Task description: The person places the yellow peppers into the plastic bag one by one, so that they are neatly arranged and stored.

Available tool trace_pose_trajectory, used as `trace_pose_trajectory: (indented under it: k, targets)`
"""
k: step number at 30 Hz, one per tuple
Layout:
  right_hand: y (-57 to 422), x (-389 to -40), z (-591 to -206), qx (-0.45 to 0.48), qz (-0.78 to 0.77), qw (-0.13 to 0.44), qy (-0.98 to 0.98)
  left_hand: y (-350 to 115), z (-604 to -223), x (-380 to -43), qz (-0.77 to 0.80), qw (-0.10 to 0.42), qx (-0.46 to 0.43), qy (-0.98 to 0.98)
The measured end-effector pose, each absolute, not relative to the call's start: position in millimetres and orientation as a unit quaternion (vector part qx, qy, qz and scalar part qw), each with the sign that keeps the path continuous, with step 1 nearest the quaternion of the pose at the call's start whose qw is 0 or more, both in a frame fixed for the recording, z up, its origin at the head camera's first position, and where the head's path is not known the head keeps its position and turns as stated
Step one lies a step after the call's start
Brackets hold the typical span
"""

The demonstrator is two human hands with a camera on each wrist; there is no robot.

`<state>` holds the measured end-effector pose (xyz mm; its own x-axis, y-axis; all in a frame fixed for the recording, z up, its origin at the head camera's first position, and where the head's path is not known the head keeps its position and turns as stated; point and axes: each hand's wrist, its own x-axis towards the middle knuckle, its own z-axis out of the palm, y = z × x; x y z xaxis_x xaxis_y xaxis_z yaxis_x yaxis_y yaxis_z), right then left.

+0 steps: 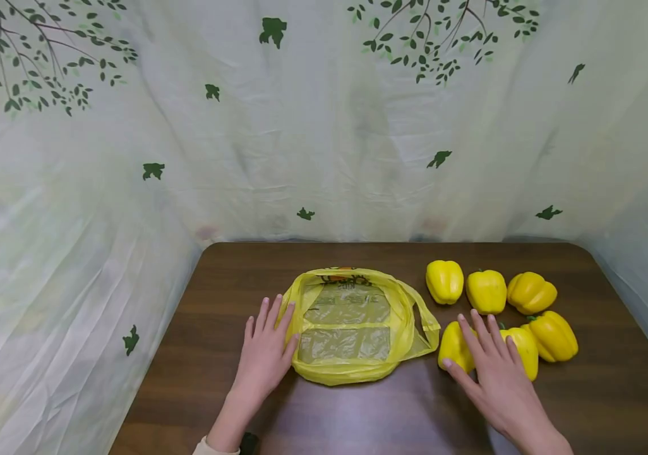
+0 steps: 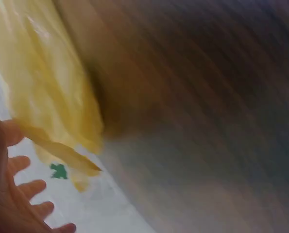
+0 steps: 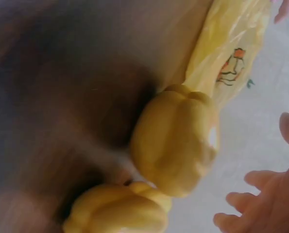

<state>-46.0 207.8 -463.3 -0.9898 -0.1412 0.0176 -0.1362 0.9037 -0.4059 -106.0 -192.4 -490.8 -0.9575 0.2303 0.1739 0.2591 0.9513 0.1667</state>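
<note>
A yellow plastic bag (image 1: 352, 373) stands with its mouth spread wide, facing up, and a handle loop at its right side. At its left rim is my left hand (image 1: 266, 354), fingers extended; in the left wrist view the thumb is by the bag (image 2: 47, 73), and whether it touches is hard to tell. Above the nearest yellow bell peppers (image 1: 453, 349) hovers my right hand (image 1: 497, 382), fingers spread, partly covering another bell pepper (image 1: 523, 347). Seen from the right wrist, a bell pepper (image 3: 173, 141) lies apart from the straight fingers (image 3: 241, 201).
More bell peppers (image 1: 486, 292) sit in a loose cluster on the right of the brown wooden table (image 1: 244, 265). Behind and at the sides hangs a pale curtain (image 1: 301, 145) with green leaf and bird prints.
</note>
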Motion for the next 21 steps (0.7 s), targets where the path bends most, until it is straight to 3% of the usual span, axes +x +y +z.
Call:
trace_pose_trajectory:
  k: [16, 21]
  targets:
    - [228, -38, -485, -0.052, -0.255, -0.076, 0.963, -202, -507, -128, -0.275, 0.141, -0.172, -0.935]
    - [231, -38, -490, -0.027, -0.279, -0.077, 0.957, -202, -510, -130, -0.33, 0.151, -0.162, -0.918]
